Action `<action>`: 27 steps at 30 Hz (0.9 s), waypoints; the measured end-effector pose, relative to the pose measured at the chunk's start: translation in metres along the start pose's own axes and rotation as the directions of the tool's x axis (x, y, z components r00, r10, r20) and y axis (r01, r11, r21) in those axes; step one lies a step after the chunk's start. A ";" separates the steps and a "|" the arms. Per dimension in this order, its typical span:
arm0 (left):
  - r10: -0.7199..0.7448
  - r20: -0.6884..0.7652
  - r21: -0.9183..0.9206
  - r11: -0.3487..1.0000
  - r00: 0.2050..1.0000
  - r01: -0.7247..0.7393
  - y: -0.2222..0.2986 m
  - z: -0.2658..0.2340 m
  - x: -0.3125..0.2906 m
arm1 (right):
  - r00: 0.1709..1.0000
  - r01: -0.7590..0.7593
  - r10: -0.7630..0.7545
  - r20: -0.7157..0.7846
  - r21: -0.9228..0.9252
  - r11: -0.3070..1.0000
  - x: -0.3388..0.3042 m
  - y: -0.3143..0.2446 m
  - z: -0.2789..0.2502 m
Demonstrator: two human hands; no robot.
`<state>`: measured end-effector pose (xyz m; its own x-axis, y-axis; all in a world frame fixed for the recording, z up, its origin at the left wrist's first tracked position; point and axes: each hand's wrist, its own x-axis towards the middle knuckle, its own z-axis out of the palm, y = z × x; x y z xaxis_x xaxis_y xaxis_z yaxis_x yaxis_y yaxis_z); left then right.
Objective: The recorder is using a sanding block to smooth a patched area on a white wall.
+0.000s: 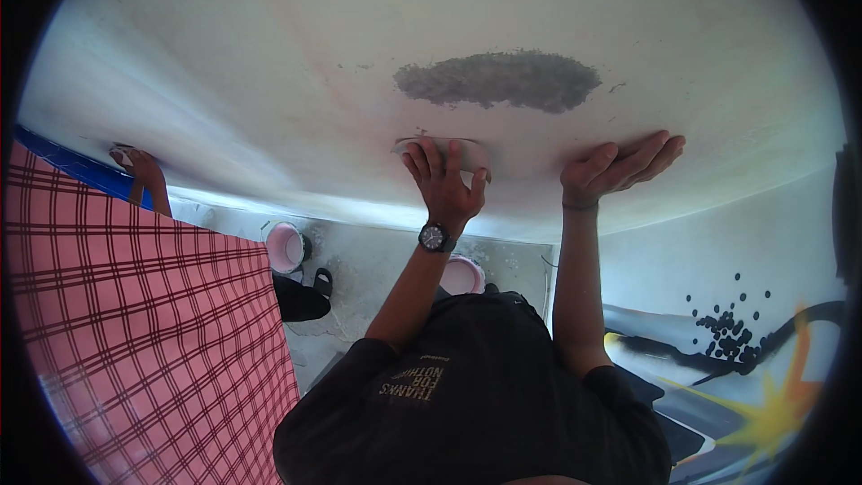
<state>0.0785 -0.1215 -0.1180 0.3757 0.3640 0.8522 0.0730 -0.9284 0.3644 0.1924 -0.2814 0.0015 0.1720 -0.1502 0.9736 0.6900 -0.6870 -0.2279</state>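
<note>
We have the left hand (442, 189) laid over a pale flexible sheet (472, 154), its fingers spread and pressing the sheet to the curved white panel (269, 45); whether the thumb also pinches the sheet's edge, we cannot tell. The right hand (621, 169) holds nothing, its fingers extended and apparently braced against the panel. The sheet sits just below the dark grey patch (498, 81), apart from it.

To work well here, we would spread pressure across all the fingers, follow the curve and keep the sheet's corners from lifting.

The panel's lower edge runs close below both wrists, so we judge downward strokes should stay short. Upward there is broad bare surface beyond the patch; sideways, the right hand limits us. The co-worker's hand (136, 164) is well apart, at far left.
</note>
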 end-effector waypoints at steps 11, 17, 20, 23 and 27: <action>-0.008 -0.045 -0.066 0.998 0.999 0.005 0.001 -0.014 0.032 | 1.000 -0.025 0.025 -0.019 0.015 1.000 -0.003 -0.005 0.009; 0.184 -0.158 0.022 0.983 0.970 -0.183 -0.033 0.004 0.003 | 0.999 -0.015 0.015 -0.029 0.017 1.000 -0.001 -0.009 0.010; 0.146 -0.128 0.039 0.989 0.981 -0.142 -0.020 -0.002 0.023 | 1.000 -0.006 0.006 -0.030 0.018 1.000 -0.004 -0.003 0.010; 0.074 -0.120 0.012 0.997 0.990 -0.073 -0.004 -0.010 0.036 | 0.999 -0.018 0.018 -0.030 0.017 1.000 -0.002 -0.003 0.009; 0.086 -0.119 -0.007 0.996 0.989 -0.088 -0.017 -0.005 0.016 | 0.999 -0.021 0.022 -0.031 0.019 1.000 0.001 -0.010 0.008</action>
<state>0.0792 -0.0998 -0.1086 0.2678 0.2888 0.9192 0.0333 -0.9562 0.2908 0.1911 -0.2685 0.0049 0.1650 -0.1873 0.9683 0.6994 -0.6700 -0.2488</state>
